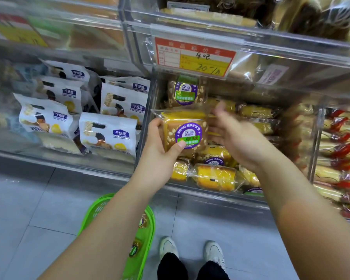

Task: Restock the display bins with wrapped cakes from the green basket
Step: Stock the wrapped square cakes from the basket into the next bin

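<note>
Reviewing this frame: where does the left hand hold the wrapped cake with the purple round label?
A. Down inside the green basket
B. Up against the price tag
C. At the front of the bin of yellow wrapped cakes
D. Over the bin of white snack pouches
C: the left hand grips the wrapped cake just above the yellow wrapped cakes, below the price tag; the green basket sits on the floor.

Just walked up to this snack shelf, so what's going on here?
A person is restocking a clear display bin. Their left hand holds a wrapped cake with a purple and green label over the bin, thumb on its front. The right hand, blurred, is open beside it. More wrapped cakes lie in the bin, and the green basket sits on the floor below.
</note>
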`<state>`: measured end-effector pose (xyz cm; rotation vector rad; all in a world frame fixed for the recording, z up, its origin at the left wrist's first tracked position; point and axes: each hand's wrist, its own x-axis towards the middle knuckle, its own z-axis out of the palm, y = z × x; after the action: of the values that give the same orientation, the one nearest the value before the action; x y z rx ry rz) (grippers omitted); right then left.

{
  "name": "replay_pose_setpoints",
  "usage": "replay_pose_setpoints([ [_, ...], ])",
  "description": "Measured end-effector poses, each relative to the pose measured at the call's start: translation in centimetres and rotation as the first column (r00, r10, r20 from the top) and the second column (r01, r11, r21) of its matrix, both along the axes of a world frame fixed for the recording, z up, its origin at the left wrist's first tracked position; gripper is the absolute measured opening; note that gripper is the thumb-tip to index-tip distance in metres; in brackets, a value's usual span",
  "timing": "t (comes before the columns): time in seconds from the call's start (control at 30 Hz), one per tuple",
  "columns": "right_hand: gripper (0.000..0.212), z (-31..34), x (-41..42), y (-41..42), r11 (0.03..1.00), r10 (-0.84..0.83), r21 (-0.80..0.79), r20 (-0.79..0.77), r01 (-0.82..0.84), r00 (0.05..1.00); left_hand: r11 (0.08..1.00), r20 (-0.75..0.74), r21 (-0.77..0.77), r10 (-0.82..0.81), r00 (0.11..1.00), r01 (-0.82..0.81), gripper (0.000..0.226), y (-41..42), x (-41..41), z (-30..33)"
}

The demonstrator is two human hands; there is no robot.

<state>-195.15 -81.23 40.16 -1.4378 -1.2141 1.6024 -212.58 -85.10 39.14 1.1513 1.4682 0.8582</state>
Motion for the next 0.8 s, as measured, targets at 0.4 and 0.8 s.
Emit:
replay_pose_setpoints([
  [0.4, 0.047, -1.9, -3.4, 2.3, 0.915, -0.363, 0.278, 0.246, 0.293, 0.899, 0.993, -0.307, 0.088, -0.053, 0.950, 0.084, 0.079, 1.8, 1.4, 0.0],
  [0.8, 0.071, -2.5, -3.7, 1.1, 0.946, -0.220, 0.297, 0.299, 0.129, 0.929, 0.997, -0.324, -0.030, -0.081, 0.943, 0.075, 0.073, 2.5, 0.6, -0.3],
])
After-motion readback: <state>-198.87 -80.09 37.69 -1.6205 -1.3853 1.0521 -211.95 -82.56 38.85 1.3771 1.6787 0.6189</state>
